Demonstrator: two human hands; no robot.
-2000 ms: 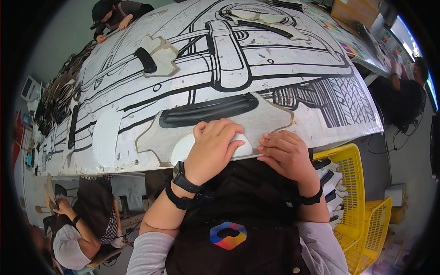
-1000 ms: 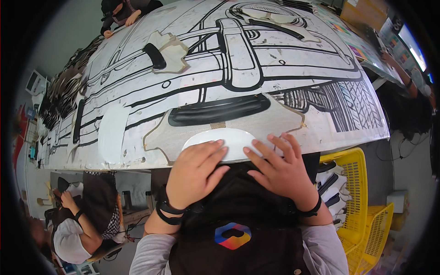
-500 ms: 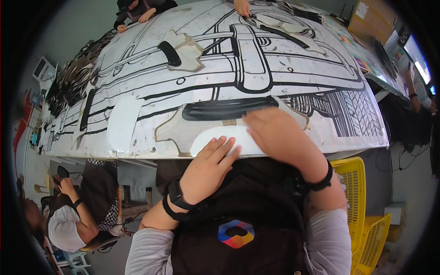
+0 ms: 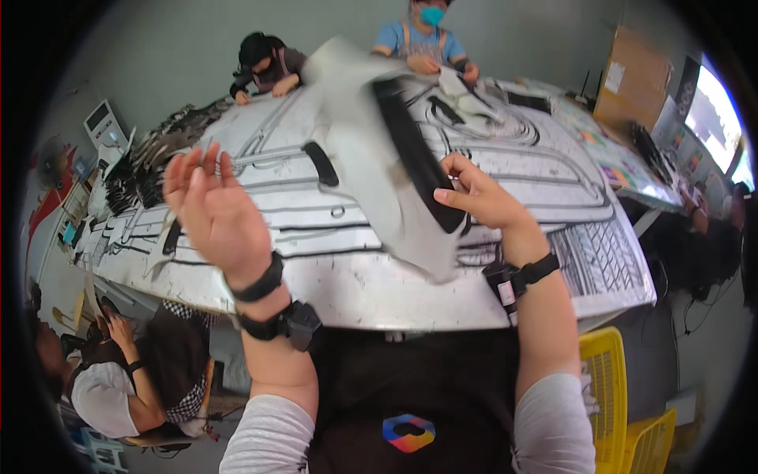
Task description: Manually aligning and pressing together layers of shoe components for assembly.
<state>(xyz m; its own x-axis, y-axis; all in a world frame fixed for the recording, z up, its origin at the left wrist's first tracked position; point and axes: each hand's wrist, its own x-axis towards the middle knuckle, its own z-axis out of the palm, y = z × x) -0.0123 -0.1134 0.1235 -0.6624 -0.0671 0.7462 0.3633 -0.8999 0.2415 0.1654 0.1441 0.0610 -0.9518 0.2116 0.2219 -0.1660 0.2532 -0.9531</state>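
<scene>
In the middle, a pale grey flat panel (image 4: 347, 130) with a black padded strip (image 4: 414, 150) is lifted off the table, tilted and blurred by motion. My right hand (image 4: 483, 199) grips it by the lower end of the black strip, thumb on top. To its left, my left hand (image 4: 221, 217) is raised with the palm showing and fingers apart, holding nothing. Behind the panel, a black curved strip (image 4: 320, 163) lies on the table; the lifted panel hides what surrounds it.
The white table (image 4: 347, 308) bears black line drawings. Dark pieces (image 4: 150, 154) are heaped at its left end. Two people work across the table, one holding a pale piece (image 4: 466, 95); another sits at lower left. Yellow baskets (image 4: 604, 395) stand at my right.
The panel has gone from flat at the table's near edge to held up in my right hand. My left hand has left the white rounded piece and risen leftward. The view has tilted up.
</scene>
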